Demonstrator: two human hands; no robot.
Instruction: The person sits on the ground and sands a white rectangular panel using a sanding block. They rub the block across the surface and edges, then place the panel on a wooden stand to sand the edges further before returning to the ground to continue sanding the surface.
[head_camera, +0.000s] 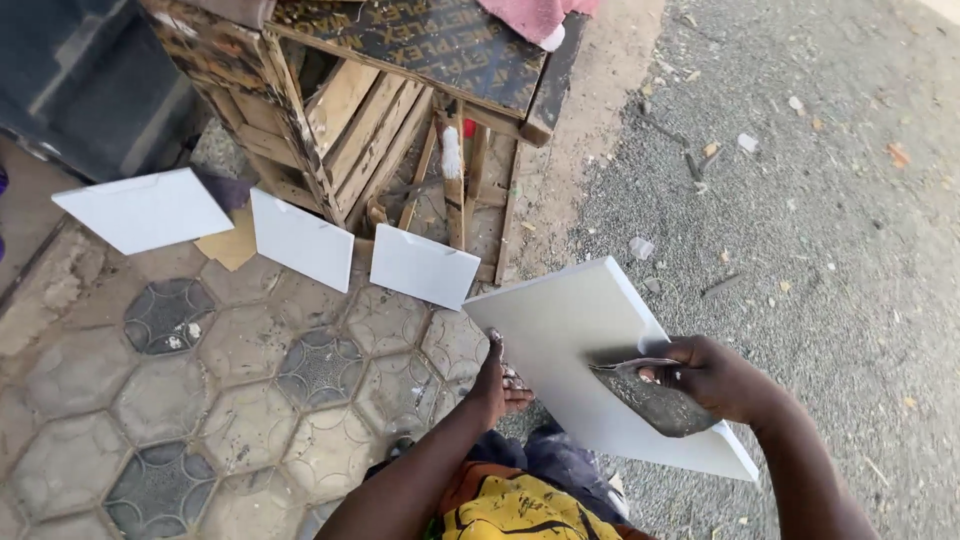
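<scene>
Yellow patterned cloth (510, 510) covers our lap at bottom centre. Our right hand (715, 378) is closed around one grey metal trowel (655, 398), its blade lying on one large white square tile (580, 340). Our left hand (495, 380) grips that tile's lower edge. Three smaller white tiles (300, 238) lean against one wooden table (400, 90) at upper left.
</scene>
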